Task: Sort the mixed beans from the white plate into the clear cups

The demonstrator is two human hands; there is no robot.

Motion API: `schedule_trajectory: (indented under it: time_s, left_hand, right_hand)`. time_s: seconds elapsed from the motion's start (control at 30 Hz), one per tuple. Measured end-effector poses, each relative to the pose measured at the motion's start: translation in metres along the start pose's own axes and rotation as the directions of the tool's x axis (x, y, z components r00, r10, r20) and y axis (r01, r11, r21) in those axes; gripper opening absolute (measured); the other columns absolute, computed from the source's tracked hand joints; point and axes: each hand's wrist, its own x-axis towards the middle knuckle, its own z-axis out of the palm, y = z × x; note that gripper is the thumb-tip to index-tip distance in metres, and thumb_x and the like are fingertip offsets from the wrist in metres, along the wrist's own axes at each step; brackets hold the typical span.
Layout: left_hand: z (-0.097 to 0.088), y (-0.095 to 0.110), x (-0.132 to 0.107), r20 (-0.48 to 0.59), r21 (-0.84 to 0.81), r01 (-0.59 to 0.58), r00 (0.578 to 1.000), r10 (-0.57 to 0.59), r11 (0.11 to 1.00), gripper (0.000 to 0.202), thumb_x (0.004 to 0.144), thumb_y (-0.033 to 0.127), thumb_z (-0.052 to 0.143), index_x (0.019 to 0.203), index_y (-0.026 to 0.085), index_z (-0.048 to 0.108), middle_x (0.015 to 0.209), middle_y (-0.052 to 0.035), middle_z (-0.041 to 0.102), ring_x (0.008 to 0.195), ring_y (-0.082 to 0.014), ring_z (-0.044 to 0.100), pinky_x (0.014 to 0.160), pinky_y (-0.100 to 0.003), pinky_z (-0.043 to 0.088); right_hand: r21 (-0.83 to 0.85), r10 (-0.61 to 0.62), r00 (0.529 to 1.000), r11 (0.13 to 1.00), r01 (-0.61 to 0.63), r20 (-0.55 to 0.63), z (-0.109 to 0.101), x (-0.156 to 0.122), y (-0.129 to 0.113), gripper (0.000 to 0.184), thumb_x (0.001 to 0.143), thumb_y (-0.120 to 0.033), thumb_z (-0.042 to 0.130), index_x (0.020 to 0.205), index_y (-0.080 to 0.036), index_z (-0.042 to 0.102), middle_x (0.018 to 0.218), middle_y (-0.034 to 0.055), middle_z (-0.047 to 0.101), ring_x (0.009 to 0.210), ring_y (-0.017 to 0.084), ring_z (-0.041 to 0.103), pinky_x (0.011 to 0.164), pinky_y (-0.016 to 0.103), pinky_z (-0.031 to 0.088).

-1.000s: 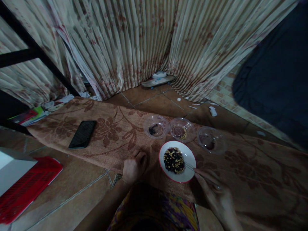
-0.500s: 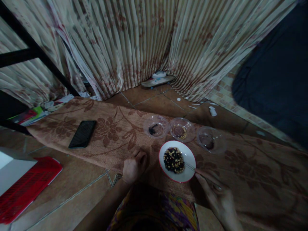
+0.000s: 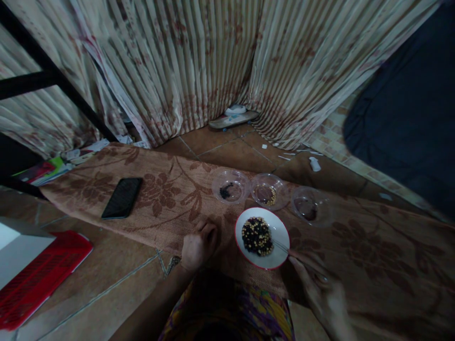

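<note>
A white plate (image 3: 279,228) with a red rim lies on a brown flowered cloth (image 3: 373,255) and bears a heap of mixed dark and pale beans (image 3: 257,236). My right hand (image 3: 318,286) is closed round thin metal tweezers (image 3: 282,246) whose tips reach the right side of the heap. My left hand (image 3: 199,245) rests curled in a loose fist on the cloth just left of the plate. Behind the plate stand three clear bowls: the left bowl (image 3: 230,186) with dark beans, the middle bowl (image 3: 267,191) with pale beans, the right bowl (image 3: 312,206) with something dark.
A black phone (image 3: 122,197) lies on the cloth's left part. A red mat (image 3: 39,274) and a white panel (image 3: 14,255) lie on the tiled floor at the left. Striped curtains (image 3: 199,61) hang behind, with a sandal (image 3: 232,117) at their foot. A dark cloth (image 3: 408,109) fills the right.
My right hand has slid slightly down and to the right and is a little blurred. The tweezer tips stay at the heap. My left hand has not moved.
</note>
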Motion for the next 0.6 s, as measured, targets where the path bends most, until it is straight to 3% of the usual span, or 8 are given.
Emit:
schedule_trajectory:
  time_s: [0.33, 0.43, 0.6]
  left_hand:
    - [0.0011, -0.0007, 0.0002, -0.022, 0.012, -0.025, 0.999, 0.025, 1.0, 0.019, 0.099, 0.03, 0.049, 0.096, 0.025, 0.068, 0.098, -0.0007, 0.071, 0.077, -0.0135, 0.068, 0.06, -0.023, 0.043]
    - [0.0017, -0.0011, 0.0, -0.029, 0.012, -0.025, 0.999, 0.025, 1.0, 0.019, 0.099, 0.03, 0.05, 0.094, 0.025, 0.068, 0.097, -0.0004, 0.072, 0.076, -0.0133, 0.068, 0.059, -0.023, 0.042]
    - [0.0032, -0.0023, 0.0002, -0.031, 0.008, -0.027, 0.999, 0.028, 1.0, 0.02, 0.099, 0.032, 0.05, 0.094, 0.025, 0.068, 0.096, -0.0003, 0.071, 0.076, -0.0138, 0.068, 0.06, -0.023, 0.042]
  right_hand:
    - [0.076, 0.099, 0.995, 0.992, -0.098, -0.006, -0.0091, 0.003, 0.0023, 0.025, 0.085, -0.042, 0.072, 0.1, -0.023, 0.079, 0.11, 0.0098, 0.074, 0.099, 0.024, 0.071, 0.08, 0.033, 0.061]
    - [0.062, 0.111, 0.993, 0.992, -0.114, 0.047, -0.0068, 0.0035, 0.0014, 0.025, 0.085, -0.044, 0.071, 0.098, -0.025, 0.08, 0.11, 0.0081, 0.074, 0.104, 0.024, 0.07, 0.081, 0.031, 0.061]
    - [0.077, 0.149, 0.988, 0.986, -0.151, 0.026, 0.0004, 0.0044, 0.0027, 0.027, 0.082, -0.048, 0.072, 0.095, -0.026, 0.081, 0.107, 0.0076, 0.075, 0.099, 0.023, 0.071, 0.079, 0.03, 0.06]
